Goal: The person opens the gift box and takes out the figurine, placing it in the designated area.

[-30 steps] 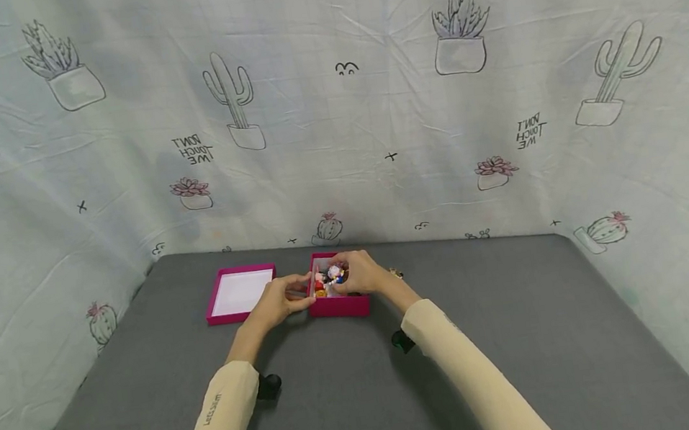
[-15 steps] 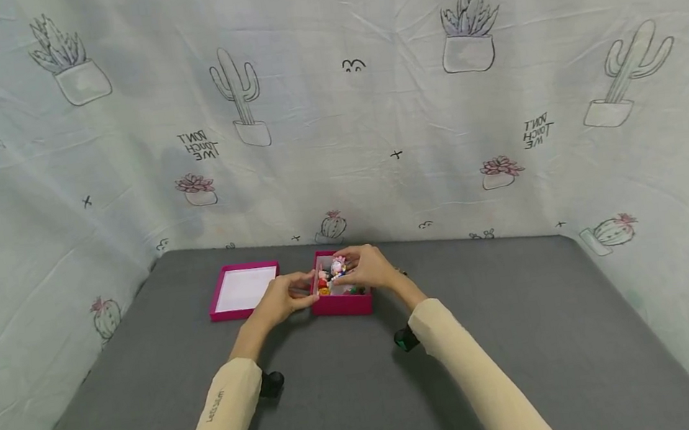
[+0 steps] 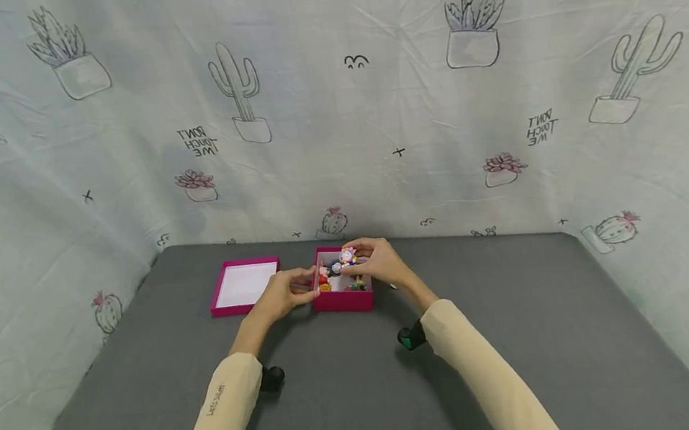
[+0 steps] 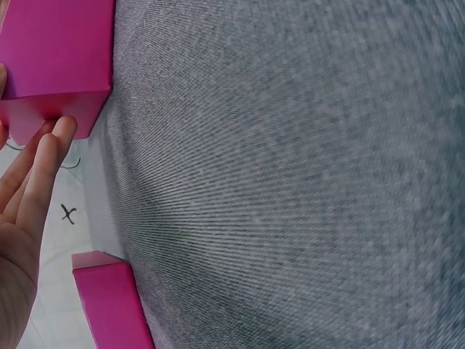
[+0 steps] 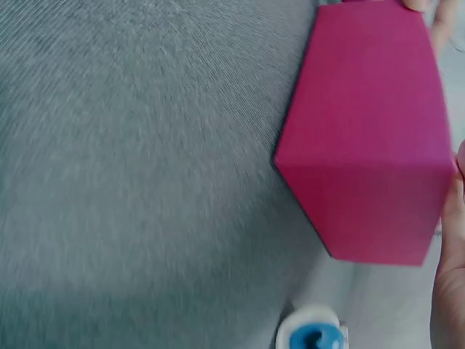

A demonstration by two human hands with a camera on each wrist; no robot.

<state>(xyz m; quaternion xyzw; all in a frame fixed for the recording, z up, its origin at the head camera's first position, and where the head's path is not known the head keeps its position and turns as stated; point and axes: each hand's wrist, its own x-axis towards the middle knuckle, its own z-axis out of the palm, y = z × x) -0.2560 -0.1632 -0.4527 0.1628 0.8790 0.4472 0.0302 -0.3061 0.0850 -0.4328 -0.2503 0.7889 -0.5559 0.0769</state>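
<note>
A magenta box [image 3: 343, 303] stands uncovered on the grey table. My left hand [image 3: 282, 294] holds it by the left side, its fingers against the side wall [image 4: 91, 109] and the thumb near the front corner. Over the right part of the box, my right hand [image 3: 383, 261] pinches a small figurine [image 3: 348, 256] with a pale pink and white head and some blue. Several toy figures lie inside the box, among them a red and yellow one [image 3: 324, 280] at the left and a greenish one [image 3: 359, 284] at the right.
The magenta lid [image 3: 231, 311] lies to the left, white inside upward. A blue and white object [image 5: 316, 336] sits on the table to the right of the box, partly hidden by my right wrist in the head view. A patterned cloth [image 3: 308, 140] hangs behind the table.
My right hand has moved slightly right and up with the figurine, which was lower in the box before. More of the box's inside shows. My left hand stays on the box.
</note>
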